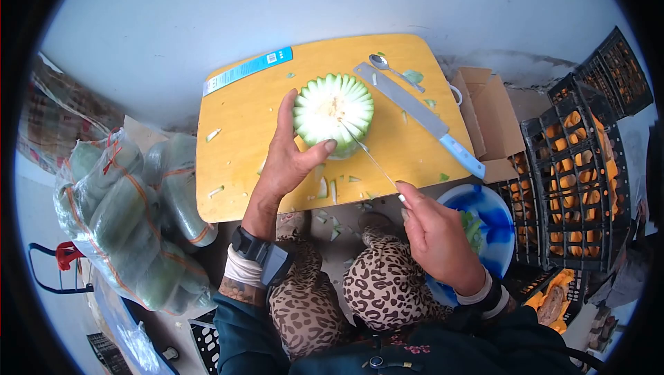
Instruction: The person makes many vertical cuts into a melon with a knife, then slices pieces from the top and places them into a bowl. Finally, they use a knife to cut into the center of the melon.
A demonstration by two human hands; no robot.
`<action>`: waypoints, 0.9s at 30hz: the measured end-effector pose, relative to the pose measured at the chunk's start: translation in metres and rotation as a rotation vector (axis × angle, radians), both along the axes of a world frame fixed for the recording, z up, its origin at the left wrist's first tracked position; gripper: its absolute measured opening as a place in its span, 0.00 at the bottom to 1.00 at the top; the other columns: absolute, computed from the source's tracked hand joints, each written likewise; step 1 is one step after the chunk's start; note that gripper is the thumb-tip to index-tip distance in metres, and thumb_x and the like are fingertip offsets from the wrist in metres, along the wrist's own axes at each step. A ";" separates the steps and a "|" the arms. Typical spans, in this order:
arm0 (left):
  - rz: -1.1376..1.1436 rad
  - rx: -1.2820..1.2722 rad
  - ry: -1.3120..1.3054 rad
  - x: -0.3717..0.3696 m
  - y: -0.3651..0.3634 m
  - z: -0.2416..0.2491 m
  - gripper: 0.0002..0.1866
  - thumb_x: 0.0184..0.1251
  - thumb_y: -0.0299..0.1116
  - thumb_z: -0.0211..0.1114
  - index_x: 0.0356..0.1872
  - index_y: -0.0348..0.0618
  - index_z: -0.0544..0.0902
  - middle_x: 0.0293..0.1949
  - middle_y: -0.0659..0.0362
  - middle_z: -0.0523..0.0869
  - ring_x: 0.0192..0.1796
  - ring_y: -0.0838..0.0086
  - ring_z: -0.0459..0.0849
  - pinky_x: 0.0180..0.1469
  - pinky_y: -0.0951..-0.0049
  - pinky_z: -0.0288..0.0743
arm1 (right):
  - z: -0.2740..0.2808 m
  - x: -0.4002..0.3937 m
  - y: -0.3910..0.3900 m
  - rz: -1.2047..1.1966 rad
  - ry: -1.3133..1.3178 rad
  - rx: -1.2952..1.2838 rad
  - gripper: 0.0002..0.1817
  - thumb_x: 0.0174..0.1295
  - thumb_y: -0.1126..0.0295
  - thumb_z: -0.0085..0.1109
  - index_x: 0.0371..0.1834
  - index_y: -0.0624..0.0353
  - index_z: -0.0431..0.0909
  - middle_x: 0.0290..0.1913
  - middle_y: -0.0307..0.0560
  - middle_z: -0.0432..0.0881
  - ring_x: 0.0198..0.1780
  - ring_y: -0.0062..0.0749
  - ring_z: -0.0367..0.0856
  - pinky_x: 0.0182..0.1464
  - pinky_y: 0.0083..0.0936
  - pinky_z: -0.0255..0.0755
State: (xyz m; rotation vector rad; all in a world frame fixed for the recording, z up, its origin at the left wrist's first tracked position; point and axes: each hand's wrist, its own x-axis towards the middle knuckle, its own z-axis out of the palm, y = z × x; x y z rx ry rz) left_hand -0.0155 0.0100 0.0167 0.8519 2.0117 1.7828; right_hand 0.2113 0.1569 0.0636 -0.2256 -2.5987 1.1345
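On the yellow table (259, 129) stands a pale green melon (333, 114) with a white top and a scalloped, grooved rim. My left hand (290, 155) holds its left and near side, thumb and fingers spread around it. A thin knife (375, 162) is in my right hand (437, 231), its blade reaching up and left to the melon's near right edge, where the tip is hidden in a groove. Small green and white peel pieces (333, 190) lie around the melon. A large knife with a blue handle (422, 116) rests to the right, beside a spoon (395, 72).
A blue and white box (249, 69) lies at the table's back left. Wrapped green melons (124, 216) are stacked at left. At right are a cardboard box (490, 116), black crates (574, 181) with orange pieces, and a blue basin (496, 219) holding green scraps.
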 end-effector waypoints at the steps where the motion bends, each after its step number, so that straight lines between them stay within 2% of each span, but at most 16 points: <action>1: 0.002 -0.001 0.004 0.000 0.000 -0.001 0.58 0.52 0.42 0.74 0.77 0.31 0.46 0.72 0.41 0.64 0.75 0.55 0.63 0.74 0.61 0.59 | -0.002 0.004 -0.001 -0.016 0.017 0.004 0.22 0.63 0.82 0.56 0.62 0.68 0.73 0.42 0.65 0.82 0.41 0.60 0.83 0.41 0.42 0.77; 5: -0.003 0.009 -0.001 0.000 -0.001 -0.001 0.58 0.52 0.42 0.74 0.77 0.32 0.46 0.71 0.41 0.64 0.75 0.55 0.63 0.74 0.61 0.59 | -0.008 0.016 -0.006 -0.099 0.154 0.028 0.24 0.61 0.85 0.56 0.63 0.67 0.72 0.41 0.63 0.83 0.40 0.57 0.84 0.41 0.40 0.78; 11: 0.004 -0.008 0.006 0.000 0.000 -0.001 0.58 0.52 0.43 0.75 0.77 0.33 0.46 0.71 0.41 0.64 0.75 0.56 0.63 0.75 0.61 0.58 | 0.002 0.015 -0.002 -0.028 0.085 -0.149 0.23 0.61 0.85 0.56 0.62 0.68 0.73 0.40 0.65 0.83 0.41 0.54 0.86 0.43 0.34 0.79; 14: 0.006 -0.005 0.012 -0.001 -0.001 -0.001 0.58 0.52 0.43 0.75 0.77 0.33 0.46 0.71 0.41 0.64 0.75 0.56 0.63 0.74 0.61 0.59 | -0.002 0.009 -0.008 -0.032 0.088 -0.147 0.22 0.62 0.84 0.56 0.61 0.68 0.73 0.41 0.65 0.84 0.43 0.54 0.86 0.44 0.33 0.79; 27: 0.003 0.012 -0.008 0.000 0.000 -0.002 0.57 0.52 0.42 0.74 0.77 0.33 0.47 0.71 0.41 0.65 0.74 0.57 0.64 0.73 0.62 0.62 | -0.001 0.008 -0.008 -0.015 0.038 -0.158 0.22 0.63 0.83 0.56 0.62 0.69 0.73 0.41 0.66 0.83 0.43 0.56 0.86 0.44 0.36 0.79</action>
